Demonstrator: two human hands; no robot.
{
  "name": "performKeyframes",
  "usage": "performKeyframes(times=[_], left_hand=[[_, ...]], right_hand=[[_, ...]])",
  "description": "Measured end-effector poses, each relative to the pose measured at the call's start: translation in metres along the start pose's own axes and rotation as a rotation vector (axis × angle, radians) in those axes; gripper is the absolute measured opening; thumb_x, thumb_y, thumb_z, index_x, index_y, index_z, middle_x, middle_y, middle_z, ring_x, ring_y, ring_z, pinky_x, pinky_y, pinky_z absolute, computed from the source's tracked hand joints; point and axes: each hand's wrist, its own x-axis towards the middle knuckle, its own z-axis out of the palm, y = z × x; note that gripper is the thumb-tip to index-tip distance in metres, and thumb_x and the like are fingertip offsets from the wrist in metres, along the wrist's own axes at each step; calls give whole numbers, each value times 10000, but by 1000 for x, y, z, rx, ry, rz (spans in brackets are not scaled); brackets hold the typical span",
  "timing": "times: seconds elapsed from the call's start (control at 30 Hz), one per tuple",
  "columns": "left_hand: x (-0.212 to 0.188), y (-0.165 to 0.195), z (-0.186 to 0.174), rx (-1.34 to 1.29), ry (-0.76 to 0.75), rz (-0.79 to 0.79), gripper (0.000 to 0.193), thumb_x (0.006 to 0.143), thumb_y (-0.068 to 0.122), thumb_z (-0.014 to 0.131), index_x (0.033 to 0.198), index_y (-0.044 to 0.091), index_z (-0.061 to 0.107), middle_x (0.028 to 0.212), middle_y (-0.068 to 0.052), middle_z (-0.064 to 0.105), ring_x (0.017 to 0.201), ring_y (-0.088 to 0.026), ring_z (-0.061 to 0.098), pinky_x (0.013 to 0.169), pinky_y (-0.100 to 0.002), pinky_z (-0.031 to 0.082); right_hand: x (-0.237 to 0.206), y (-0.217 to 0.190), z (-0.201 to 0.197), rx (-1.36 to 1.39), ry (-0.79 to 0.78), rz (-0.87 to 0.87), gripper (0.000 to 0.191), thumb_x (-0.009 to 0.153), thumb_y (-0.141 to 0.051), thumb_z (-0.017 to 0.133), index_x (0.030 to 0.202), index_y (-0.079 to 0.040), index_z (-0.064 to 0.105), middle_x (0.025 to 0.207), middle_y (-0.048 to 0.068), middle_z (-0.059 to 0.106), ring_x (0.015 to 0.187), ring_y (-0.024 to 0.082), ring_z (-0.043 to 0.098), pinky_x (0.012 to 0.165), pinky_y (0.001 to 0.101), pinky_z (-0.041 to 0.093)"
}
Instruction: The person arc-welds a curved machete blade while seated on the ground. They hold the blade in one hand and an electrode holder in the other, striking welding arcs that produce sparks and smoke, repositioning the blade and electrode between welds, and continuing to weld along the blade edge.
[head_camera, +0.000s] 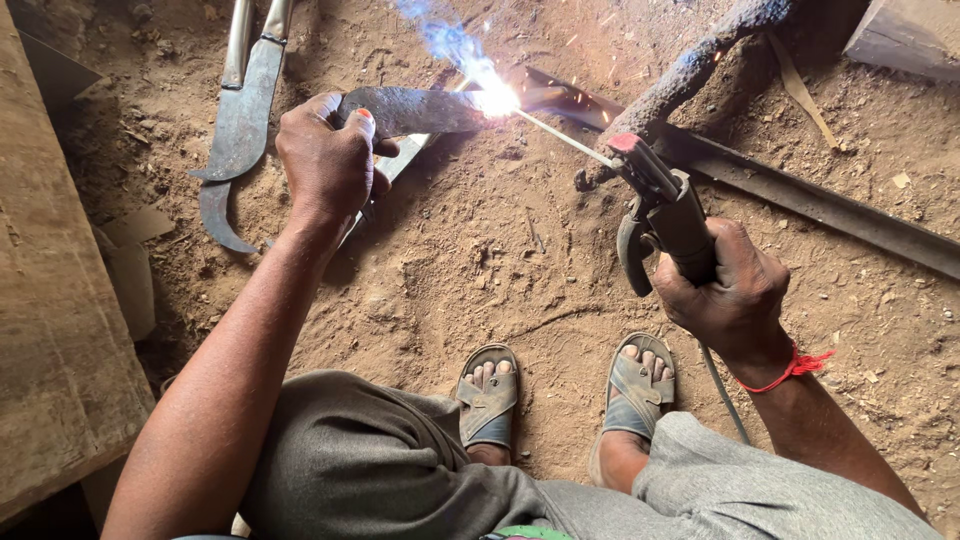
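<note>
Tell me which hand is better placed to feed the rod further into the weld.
Right, probably. The right hand grips the electrode holder, rod tip at the arc; the left hand steadies the metal blade.

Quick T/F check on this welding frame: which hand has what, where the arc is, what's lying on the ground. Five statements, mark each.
1. The right hand grips the electrode holder. True.
2. The left hand is empty. False: it holds a dark metal blade by one end.
3. The arc burns at the rod tip, against the blade. True.
4. The person wears closed boots. False: open sandals, toes bare.
5. A curved blade lies on the dirt left of the left hand. True.
</note>
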Motion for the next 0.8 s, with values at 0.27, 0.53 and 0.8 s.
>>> performKeyframes(times=[0.27,0.53,0.8], left_hand=[[0,-1,0,19,17,-2,186,947,51,566,781,-2,629,703,-122,744,444,-131,675,303,-277,482],[0,0,0,26,15,0,184,958,50,570,794,3,640,711,-114,747,488,-132,698,321,-267,501],[-1,2,-1,16,1,-15,151,961,49,558,843,1,638,737,-121,755,512,-132,716,325,-251,510]], right_hand=[[0,-2,0,35,-13,44,222,926,-155,769,1046,-41,620,745,50,614,628,157,652,579,340,536],[1,-1,1,3,7,2,207,936,-132,762,1033,-38,605,774,72,615,649,165,654,560,327,534],[0,-3,0,2,1,5,217,934,-142,761,1046,-27,615,782,73,625,663,162,662,559,319,541]])
